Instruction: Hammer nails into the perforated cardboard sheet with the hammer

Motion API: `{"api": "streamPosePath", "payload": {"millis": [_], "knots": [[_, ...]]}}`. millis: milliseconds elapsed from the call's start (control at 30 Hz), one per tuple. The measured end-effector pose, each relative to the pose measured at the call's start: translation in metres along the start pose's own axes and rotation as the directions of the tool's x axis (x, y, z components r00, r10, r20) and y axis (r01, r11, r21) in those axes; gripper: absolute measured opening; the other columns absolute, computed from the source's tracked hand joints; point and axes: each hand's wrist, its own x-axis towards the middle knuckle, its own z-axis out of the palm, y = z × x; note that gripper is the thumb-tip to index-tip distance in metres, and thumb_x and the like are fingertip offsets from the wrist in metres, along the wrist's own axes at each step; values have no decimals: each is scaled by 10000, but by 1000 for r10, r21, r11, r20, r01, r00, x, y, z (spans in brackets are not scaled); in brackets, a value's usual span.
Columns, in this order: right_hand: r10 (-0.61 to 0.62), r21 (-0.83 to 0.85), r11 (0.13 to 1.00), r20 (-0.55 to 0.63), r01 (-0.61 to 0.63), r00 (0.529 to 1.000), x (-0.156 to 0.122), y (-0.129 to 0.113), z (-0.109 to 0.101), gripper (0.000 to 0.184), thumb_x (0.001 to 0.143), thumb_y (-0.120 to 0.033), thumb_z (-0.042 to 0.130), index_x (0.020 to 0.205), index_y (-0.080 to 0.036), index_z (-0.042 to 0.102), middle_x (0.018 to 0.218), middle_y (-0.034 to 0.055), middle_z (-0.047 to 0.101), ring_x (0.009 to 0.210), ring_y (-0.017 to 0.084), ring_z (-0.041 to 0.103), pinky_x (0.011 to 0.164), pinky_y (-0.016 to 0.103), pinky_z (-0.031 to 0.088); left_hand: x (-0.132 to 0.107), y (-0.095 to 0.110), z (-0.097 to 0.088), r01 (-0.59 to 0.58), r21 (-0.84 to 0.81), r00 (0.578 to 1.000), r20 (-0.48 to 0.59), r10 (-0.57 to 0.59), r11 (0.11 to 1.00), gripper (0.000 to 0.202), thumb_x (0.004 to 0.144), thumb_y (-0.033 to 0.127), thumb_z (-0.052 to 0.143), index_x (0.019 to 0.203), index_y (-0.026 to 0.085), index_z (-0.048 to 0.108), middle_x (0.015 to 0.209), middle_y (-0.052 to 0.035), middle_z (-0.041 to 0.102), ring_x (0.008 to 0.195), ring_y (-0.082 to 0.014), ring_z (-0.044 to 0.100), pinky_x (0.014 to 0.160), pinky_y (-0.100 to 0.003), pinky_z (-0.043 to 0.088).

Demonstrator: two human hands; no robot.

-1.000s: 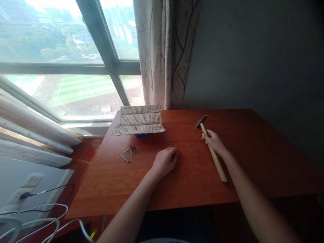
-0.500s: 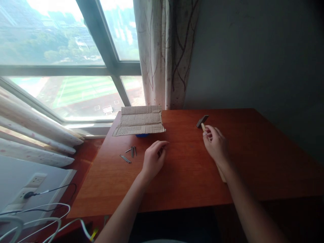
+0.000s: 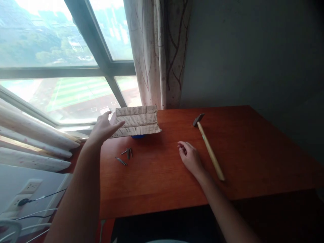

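A sheet of corrugated cardboard [image 3: 140,118], punched with rows of small holes, rests on something blue [image 3: 138,136], mostly hidden beneath it. My left hand [image 3: 103,126] is at the sheet's left edge, thumb stretched over it and fingers apart; whether it touches cannot be made out. Loosely curled, my right hand [image 3: 189,156] hovers at or just over the tabletop with nothing visible in it. To its right lies a hammer [image 3: 210,148] with a wooden handle, its metal head pointing away from me. Several nails [image 3: 128,153] are scattered in front of the cardboard.
The brown wooden table [image 3: 157,182] ends at a near edge above my lap. A window [image 3: 76,94] and curtains [image 3: 154,54] stand behind and to the left. Low on the left wall are a power socket [image 3: 24,201] and cables.
My right hand has let go of the hammer and moved left, leaving it on the table. My left hand has gone forward and left to the cardboard's edge. The view has shifted slightly.
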Motion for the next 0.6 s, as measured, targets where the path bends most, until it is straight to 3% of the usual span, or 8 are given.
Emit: {"api": "streamPosePath", "payload": {"millis": [133,300,500,600], "knots": [[24,37,999,-9,-24,1000,0,-3,-1,278,884,-205,492,1096,-204,672,977,98,705,905,247,662,803,378,527,13,-1,15,115,-41,986,130,-109,993,793,719,525,797,1366,175,502,1321,-163,606,1187,-364,618,921,-495,545],[108,135,985,-21,-104,994,2,-2,-2,261,896,-277,526,1098,-194,670,1002,100,728,895,231,679,764,355,540,2,14,24,50,19,982,183,-53,999,729,729,513,779,1341,176,571,1329,-178,610,1228,-382,587,970,-520,507],[266,354,898,35,-260,963,0,-13,-19,406,953,-492,486,1171,-180,628,1054,119,744,807,212,708,671,326,563,-41,47,37,-94,69,951,300,70,993,711,788,553,697,1397,220,544,1312,-163,633,1206,-363,602,1016,-512,478],[336,453,827,76,-332,939,-10,-30,-35,433,934,-555,525,1182,-222,651,1145,104,725,978,242,703,758,334,572,-73,66,46,-129,154,942,328,72,980,738,815,620,639,1442,258,498,1393,-151,577,1190,-364,611,995,-500,487]]}}
